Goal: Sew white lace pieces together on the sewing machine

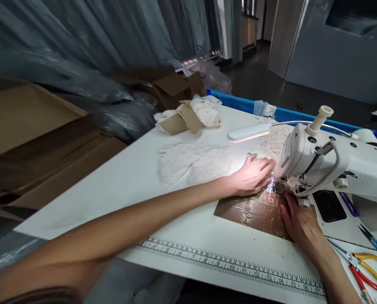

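Observation:
My left hand [253, 175] lies flat with fingers stretched out on white lace fabric [195, 162], right beside the needle area of a white sewing machine [334, 162]. My right hand [299, 221] rests on the taped brown patch [255, 213] of the table below the presser foot, its fingertips reaching under the machine head; what they touch is hidden. A small bit of lace [291, 182] sits at the needle. The machine's lamp [248, 132] lights the spot.
A bundle of lace with cardboard strips [188, 116] lies at the table's far side. Pliers with red and yellow handles [366, 270] and blue-handled scissors [375, 242] lie at the right. A printed ruler [233, 264] runs along the front edge. Cardboard boxes [33, 126] stand left.

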`<state>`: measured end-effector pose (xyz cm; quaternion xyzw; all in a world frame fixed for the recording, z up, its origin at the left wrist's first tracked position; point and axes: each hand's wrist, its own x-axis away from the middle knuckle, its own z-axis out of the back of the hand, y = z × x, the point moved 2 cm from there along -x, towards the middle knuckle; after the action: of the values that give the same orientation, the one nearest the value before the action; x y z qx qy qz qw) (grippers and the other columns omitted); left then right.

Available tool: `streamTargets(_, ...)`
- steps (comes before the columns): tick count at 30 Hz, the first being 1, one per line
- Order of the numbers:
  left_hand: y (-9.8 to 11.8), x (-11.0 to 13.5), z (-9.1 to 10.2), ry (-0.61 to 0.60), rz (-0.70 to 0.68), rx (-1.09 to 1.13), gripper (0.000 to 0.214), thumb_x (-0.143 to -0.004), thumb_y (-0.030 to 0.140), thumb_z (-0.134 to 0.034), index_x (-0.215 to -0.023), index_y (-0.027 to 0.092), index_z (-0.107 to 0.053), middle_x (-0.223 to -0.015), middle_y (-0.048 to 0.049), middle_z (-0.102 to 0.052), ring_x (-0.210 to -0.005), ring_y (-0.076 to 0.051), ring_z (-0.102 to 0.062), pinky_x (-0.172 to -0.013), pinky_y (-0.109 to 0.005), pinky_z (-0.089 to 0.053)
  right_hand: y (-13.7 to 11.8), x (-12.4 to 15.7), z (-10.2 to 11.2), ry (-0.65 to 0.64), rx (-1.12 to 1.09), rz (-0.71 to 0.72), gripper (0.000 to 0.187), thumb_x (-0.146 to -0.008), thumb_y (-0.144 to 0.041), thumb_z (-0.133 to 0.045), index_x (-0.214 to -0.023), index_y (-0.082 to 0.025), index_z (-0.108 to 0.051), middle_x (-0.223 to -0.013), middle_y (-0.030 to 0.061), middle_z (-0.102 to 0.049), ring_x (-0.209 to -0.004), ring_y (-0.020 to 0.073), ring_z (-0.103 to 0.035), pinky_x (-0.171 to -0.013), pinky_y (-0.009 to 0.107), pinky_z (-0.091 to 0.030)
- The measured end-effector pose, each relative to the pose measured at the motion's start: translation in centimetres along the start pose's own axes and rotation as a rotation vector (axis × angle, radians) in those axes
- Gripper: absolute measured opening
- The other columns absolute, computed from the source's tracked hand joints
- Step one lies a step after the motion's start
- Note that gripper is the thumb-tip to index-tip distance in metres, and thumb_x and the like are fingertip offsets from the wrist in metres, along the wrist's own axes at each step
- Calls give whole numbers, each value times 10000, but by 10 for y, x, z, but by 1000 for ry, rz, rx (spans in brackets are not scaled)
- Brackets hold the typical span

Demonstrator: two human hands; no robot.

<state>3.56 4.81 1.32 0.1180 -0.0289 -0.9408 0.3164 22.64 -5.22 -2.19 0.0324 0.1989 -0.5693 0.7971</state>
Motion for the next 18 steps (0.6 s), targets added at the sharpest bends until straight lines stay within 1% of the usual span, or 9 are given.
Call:
streamTargets(2, -15, -23, 1, -83, 53, 23, 377, -967, 274, -410, -1301, 116, -483, -1251, -218, -592, -1156, -346, -554, -1054, -616, -298, 2, -1, 0, 42, 22, 31, 385, -986, -326, -368, -1097, -151, -692, -1041, 165, -640, -925, 281, -633, -731, 394, -568)
streamTargets(4, -29, -43, 3, -105, 78, 20, 425, -922, 321, -516, -1299, 127, -501, -1267, -208, -592, -1172, -352, -549, -1051, -601, -321, 4, -2, -1, 47, 44, 55, 379, -983, -334, -373, -1127, -167, -682, -1045, 159, -634, -865, 269, -638, -660, 379, -567)
streamTargets(6, -39, -56, 3, -100, 112, 7, 511, -893, 359, -570, -1339, 127, -477, -1384, -233, -511, -1271, -381, -482, -1049, -605, -331, 6, -3, -2, 39, 60, 63, 388, -982, -333, -366, -1152, -168, -673, -969, 157, -631, -818, 277, -636, -615, 387, -562)
streamTargets(8, -42, -59, 3, -72, 140, 3, 578, -897, 374, -571, -1392, 113, -426, -1489, -262, -394, -1363, -400, -389, -1055, -607, -331, 7, -3, -4, 27, 67, 66, 392, -982, -323, -365, -1179, -158, -660, -938, 164, -627, -831, 295, -638, -629, 410, -569)
streamTargets(10, -40, -53, 4, -17, 141, 19, 589, -921, 364, -537, -1428, 105, -386, -1541, -268, -317, -1405, -392, -344, -1071, -591, -330, 9, -2, -6, 34, 70, 71, 400, -979, -315, -367, -1209, -139, -643, -973, 181, -626, -871, 312, -637, -666, 437, -578)
streamTargets(12, -37, -39, 6, 44, 117, 38, 570, -940, 350, -513, -1439, 109, -379, -1548, -259, -315, -1402, -377, -361, -1081, -571, -334, 10, -3, -6, 59, 65, 85, 414, -977, -316, -361, -1223, -122, -632, -1008, 197, -622, -895, 322, -633, -684, 455, -584)
streamTargets(15, -37, -8, 13, 106, 94, 39, 565, -936, 361, -542, -1431, 128, -402, -1519, -250, -375, -1369, -364, -408, -1085, -555, -344, 5, -4, 2, 78, 25, 136, 400, -978, -324, -361, -1176, -137, -655, -998, 186, -632, -840, 301, -641, -644, 436, -592)
streamTargets(18, -46, 30, 29, 173, 135, 59, 558, -928, 344, -567, -1427, 143, -422, -1488, -229, -431, -1359, -335, -425, -1093, -528, -361, -13, -7, 22, 73, -119, 219, 353, -988, -301, -373, -1137, -176, -667, -1007, 147, -655, -791, 253, -672, -600, 369, -601)
